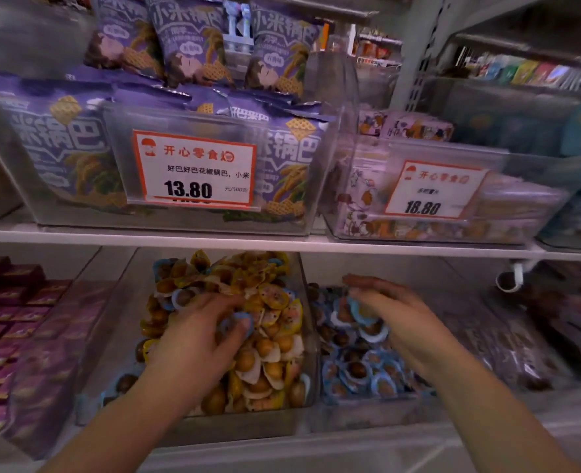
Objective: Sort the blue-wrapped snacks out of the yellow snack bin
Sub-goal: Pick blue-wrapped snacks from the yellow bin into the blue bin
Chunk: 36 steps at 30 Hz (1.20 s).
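Blue-wrapped snack [237, 323] pinched between thumb and curled fingers of left hand [200, 332], just above yellow-wrapped snacks [275, 302] heaped in clear yellow snack bin [307, 336] on lower shelf. Motion blur on fingertips; exact contact hard to read. More blue wrappers [176, 298] scattered in same heap, near back left and along left wall, partly buried.

Right hand [388, 312] over neighbouring clear bin [367, 414] to the right, fingers bent down around another blue-wrapped piece [359, 310] at top of pile; palm-side hidden, so grip only partly visible, but fingers curled on it. Bin below filled with blue-wrapped snacks [367, 370], round brown centres showing through wrappers. Both forearms cut off at bottom edge.

Left of yellow bin, rows of purple-pink boxes [5, 312], blurred. Far right of lower shelf, dark wrapped goods [562, 319], too smeared to identify.

Above white shelf edge [282, 242], large clear tub [179, 220] packed with purple bags [53, 141], fronted by orange-framed price card [193, 169] reading 13.80. More purple bags standing behind, tops cut off by frame. Beside it to the right, 2nd clear tub [435, 233] with pale patterned packets [360, 199] and price card [432, 191] reading 18.80, small print unreadable.
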Available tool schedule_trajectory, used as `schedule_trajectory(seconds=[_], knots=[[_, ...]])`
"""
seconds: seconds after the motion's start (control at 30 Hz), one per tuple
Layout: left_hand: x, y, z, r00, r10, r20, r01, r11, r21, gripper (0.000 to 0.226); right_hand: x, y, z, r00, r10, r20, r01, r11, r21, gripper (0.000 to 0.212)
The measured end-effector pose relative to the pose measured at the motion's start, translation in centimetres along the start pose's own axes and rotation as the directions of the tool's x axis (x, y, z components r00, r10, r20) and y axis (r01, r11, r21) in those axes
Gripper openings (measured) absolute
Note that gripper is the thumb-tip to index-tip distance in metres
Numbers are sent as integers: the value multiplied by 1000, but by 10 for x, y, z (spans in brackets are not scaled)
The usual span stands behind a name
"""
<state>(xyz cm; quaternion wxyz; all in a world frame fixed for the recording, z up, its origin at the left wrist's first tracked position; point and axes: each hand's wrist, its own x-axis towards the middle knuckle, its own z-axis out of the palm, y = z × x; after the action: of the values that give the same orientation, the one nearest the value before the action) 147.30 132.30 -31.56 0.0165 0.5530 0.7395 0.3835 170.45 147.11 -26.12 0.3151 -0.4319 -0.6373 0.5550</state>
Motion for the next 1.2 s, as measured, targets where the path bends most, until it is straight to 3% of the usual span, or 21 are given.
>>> schedule_trajectory(seconds=[0.1, 0.17, 0.27, 0.37, 0.43, 0.5, 0.53, 0.6, 0.67, 0.73, 0.8, 0.9, 1.0, 1.2], knots=[[1, 1, 7, 998, 26, 62, -33, 993, 117, 30, 14, 27, -25, 992, 122, -44, -123, 992, -2, 25], [3, 3, 8, 998, 30, 52, -37, 990, 134, 25, 19, 35, -33, 983, 116, -143, -115, 993, 19, 22], [6, 4, 9, 1000, 13, 22, -16, 993, 116, 23, 20, 30, -35, 964, -1, -266, 18, 998, 62, 22], [6, 12, 2, 997, 2, -74, -1, 1000, 5, 36, 10, 15, -17, 916, -197, -349, 203, 979, -21, 24], [1, 26, -3, 989, 26, -145, -48, 988, -149, 47, -3, 5, 3, 924, -294, -246, 290, 956, -52, 21], [-7, 43, -4, 980, 81, -181, -127, 957, -262, 57, -20, -3, 26, 946, -322, 22, 322, 947, 3, 12], [-11, 49, -2, 973, 122, -195, -174, 945, -277, 60, -28, -6, 37, 932, -303, 196, 299, 953, 51, 12], [-15, 59, 6, 955, 192, -225, -254, 922, -293, 67, -38, -10, 52, 840, -245, 484, 215, 969, 118, 14], [-13, 65, 11, 953, 209, -218, -270, 912, -309, 72, -38, -11, 59, 805, -204, 557, 157, 979, 131, 9], [-4, 62, 12, 970, 208, -126, -237, 925, -297, 70, -27, -8, 59, 888, -189, 420, 154, 981, 116, 7], [10, 53, 12, 986, 165, 2, -159, 952, -262, 59, -11, -2, 52, 961, -218, 171, 213, 976, 46, 11], [38, 39, 25, 973, 150, 175, -168, 982, 90, 47, 8, 4, 37, 980, -161, -116, 172, 981, 92, 12], [57, 32, 44, 936, 136, 326, -256, 897, 360, 47, 16, 10, 30, 987, -60, -147, 86, 981, 174, 13], [56, 9, 22, 938, 81, 338, -186, 939, 290, 32, 13, 15, 32, 996, -60, -61, 67, 990, 128, 13]])
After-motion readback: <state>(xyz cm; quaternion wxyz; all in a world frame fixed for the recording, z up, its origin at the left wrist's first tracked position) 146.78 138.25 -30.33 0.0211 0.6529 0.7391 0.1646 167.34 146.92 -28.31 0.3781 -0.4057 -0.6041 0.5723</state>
